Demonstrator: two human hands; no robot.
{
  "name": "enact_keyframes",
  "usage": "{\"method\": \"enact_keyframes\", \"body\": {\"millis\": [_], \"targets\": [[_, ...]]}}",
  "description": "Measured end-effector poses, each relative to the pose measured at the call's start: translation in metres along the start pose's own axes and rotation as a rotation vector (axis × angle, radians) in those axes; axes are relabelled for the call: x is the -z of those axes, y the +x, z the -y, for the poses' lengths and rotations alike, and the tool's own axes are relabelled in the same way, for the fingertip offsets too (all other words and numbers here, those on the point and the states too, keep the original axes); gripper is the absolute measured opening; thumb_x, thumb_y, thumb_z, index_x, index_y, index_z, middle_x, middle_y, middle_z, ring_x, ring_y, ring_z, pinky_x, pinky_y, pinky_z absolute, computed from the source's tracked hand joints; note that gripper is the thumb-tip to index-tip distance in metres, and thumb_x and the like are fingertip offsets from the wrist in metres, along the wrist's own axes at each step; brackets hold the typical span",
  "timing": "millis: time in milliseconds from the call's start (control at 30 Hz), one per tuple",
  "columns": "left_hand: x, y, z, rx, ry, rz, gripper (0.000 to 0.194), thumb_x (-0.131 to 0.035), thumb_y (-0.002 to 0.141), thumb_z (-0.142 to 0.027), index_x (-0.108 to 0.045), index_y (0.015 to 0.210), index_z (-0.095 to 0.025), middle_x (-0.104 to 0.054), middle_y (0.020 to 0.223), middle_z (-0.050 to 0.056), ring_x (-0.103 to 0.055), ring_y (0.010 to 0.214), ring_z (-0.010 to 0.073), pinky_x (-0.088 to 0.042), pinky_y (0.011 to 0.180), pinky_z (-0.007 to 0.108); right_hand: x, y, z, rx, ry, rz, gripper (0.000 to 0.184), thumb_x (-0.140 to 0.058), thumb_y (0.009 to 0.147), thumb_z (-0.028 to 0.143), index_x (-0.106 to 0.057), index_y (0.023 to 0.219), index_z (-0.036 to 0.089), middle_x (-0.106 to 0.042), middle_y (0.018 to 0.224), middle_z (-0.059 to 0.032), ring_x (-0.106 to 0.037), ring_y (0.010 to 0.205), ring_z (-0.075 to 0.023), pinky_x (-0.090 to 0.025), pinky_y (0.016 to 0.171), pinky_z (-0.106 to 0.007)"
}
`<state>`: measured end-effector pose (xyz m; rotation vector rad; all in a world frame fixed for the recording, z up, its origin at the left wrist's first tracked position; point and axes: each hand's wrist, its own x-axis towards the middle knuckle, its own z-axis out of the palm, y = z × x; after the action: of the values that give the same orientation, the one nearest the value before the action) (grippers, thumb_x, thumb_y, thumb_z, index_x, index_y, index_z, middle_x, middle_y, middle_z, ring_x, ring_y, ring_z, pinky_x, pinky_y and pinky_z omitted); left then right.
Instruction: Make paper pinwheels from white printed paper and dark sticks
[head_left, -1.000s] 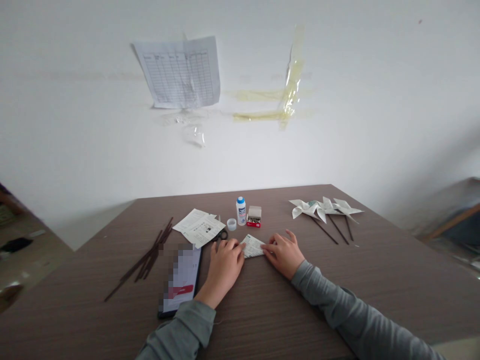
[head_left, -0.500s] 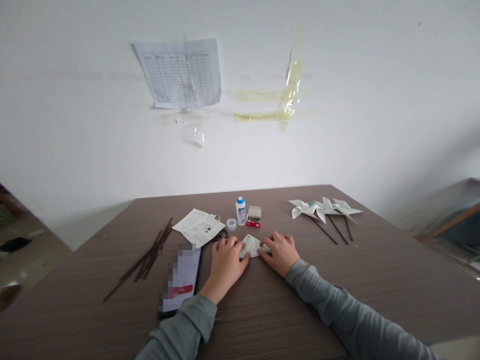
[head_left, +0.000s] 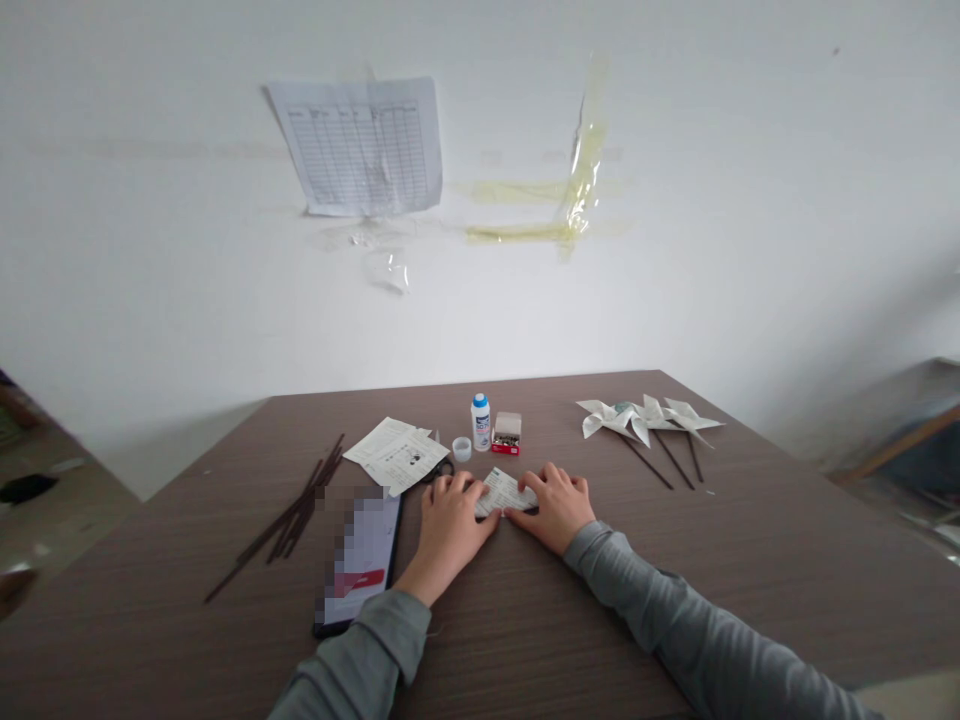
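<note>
A small printed piece of paper (head_left: 501, 490), folded to a triangle-like shape, lies on the table between my hands. My left hand (head_left: 452, 525) holds its left end, fingers curled on top and thumb at the near edge. At the right end, my right hand (head_left: 556, 507) grips the paper, its thumb pressed along the near edge. Just beyond stand a white bottle with a blue cap (head_left: 481, 423), a small clear cup (head_left: 461, 449) and an open red box of small metal pieces (head_left: 507, 435). Scissors (head_left: 445, 468) lie partly hidden behind my left hand.
Printed paper sheets (head_left: 397, 453) lie left of the bottle. Several dark sticks (head_left: 289, 520) and a phone (head_left: 367, 560) are at the left of the table (head_left: 525, 640). Paper pinwheels on sticks (head_left: 645, 415) lie at the right. A wall (head_left: 480, 330) rises behind the table.
My right thumb has moved left along the paper's near edge, towards my left thumb. The paper's near edge now looks straighter, and the left hand has hardly moved.
</note>
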<state>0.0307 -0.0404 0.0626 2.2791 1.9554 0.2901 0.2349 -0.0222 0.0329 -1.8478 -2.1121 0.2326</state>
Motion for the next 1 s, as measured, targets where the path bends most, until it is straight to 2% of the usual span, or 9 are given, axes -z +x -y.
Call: {"method": "enact_keyframes", "body": {"millis": [167, 367, 633, 833, 1000], "targets": [[0.001, 0.0, 0.0, 0.011, -0.01, 0.013, 0.036, -0.085, 0.12, -0.035, -0.095, 0.154, -0.029, -0.084, 0.174, 0.013, -0.073, 0.165, 0.0432, -0.055, 0.143, 0.061, 0.004, -0.001, 0.003, -0.058, 0.02, 0.013, 0.038, -0.103, 0.103, 0.052, -0.095, 0.138, 0.039, -0.083, 0.143, -0.0114, -0.077, 0.143, -0.048, -0.062, 0.123, -0.065], [-0.001, 0.0, 0.002, 0.001, -0.014, 0.016, 0.036, -0.083, 0.121, -0.035, -0.094, 0.155, -0.028, -0.084, 0.176, 0.014, -0.072, 0.166, 0.0444, -0.056, 0.144, 0.063, 0.0, 0.002, -0.009, -0.067, 0.057, 0.02, 0.049, -0.102, 0.103, 0.051, -0.093, 0.15, 0.041, -0.082, 0.149, -0.0129, -0.074, 0.149, -0.05, -0.061, 0.126, -0.065], [-0.004, 0.001, 0.005, -0.002, -0.023, 0.009, 0.037, -0.083, 0.12, -0.037, -0.095, 0.155, -0.03, -0.083, 0.178, 0.013, -0.071, 0.167, 0.0443, -0.054, 0.145, 0.063, -0.006, 0.002, -0.023, -0.124, 0.024, -0.022, 0.059, -0.102, 0.105, 0.047, -0.088, 0.162, 0.041, -0.081, 0.159, -0.0131, -0.072, 0.157, -0.0445, -0.058, 0.131, -0.06], [-0.005, 0.001, 0.005, -0.005, -0.024, -0.015, 0.036, -0.086, 0.118, -0.036, -0.097, 0.153, -0.032, -0.084, 0.177, 0.012, -0.074, 0.166, 0.0446, -0.057, 0.144, 0.063, 0.007, 0.004, -0.035, -0.175, 0.046, 0.075, 0.067, -0.097, 0.107, 0.054, -0.083, 0.171, 0.043, -0.076, 0.174, -0.0129, -0.065, 0.172, -0.0464, -0.054, 0.137, -0.062], [-0.008, 0.002, 0.008, -0.021, -0.034, -0.027, 0.035, -0.087, 0.118, -0.035, -0.098, 0.152, -0.031, -0.085, 0.175, 0.014, -0.075, 0.164, 0.0459, -0.058, 0.144, 0.066, 0.018, 0.005, -0.036, -0.231, 0.026, 0.126, 0.069, -0.096, 0.107, 0.056, -0.081, 0.173, 0.041, -0.071, 0.182, -0.0132, -0.059, 0.179, -0.0472, -0.051, 0.141, -0.064]]}}
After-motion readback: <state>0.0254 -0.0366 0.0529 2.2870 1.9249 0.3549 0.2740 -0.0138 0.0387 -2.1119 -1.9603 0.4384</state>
